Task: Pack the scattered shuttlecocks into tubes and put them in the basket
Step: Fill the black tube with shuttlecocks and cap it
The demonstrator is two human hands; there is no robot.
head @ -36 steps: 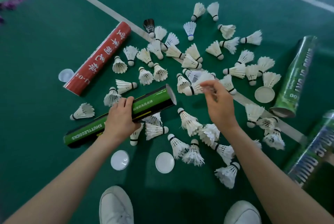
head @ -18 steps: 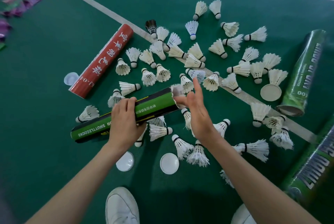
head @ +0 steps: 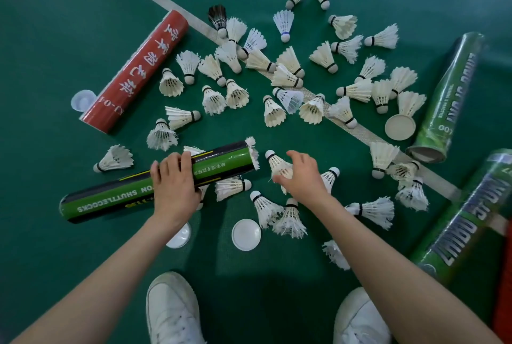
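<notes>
My left hand (head: pixel 174 187) grips a green and black shuttlecock tube (head: pixel 155 181) held level above the green court floor. White feathers of a shuttlecock (head: pixel 253 149) stick out of the tube's open right end. My right hand (head: pixel 302 177) curls its fingers round a white shuttlecock (head: pixel 277 164) lying just right of the tube mouth. Several more white shuttlecocks (head: pixel 288 66) lie scattered over the floor beyond and beside my hands, and one black one (head: pixel 217 15) lies at the far side. No basket is in view.
A red tube (head: pixel 135 72) lies at the left with a clear cap (head: pixel 82 99) by its end. Two green tubes (head: pixel 448 94) (head: pixel 465 213) lie at the right. White caps (head: pixel 246 234) (head: pixel 400 127) lie on the floor. My white shoes (head: pixel 173 310) are at the bottom.
My right hand carried a shuttlecock to the tube mouth and pushed it in, then drew back right and down onto another shuttlecock on the floor. The left hand kept holding the tube.
</notes>
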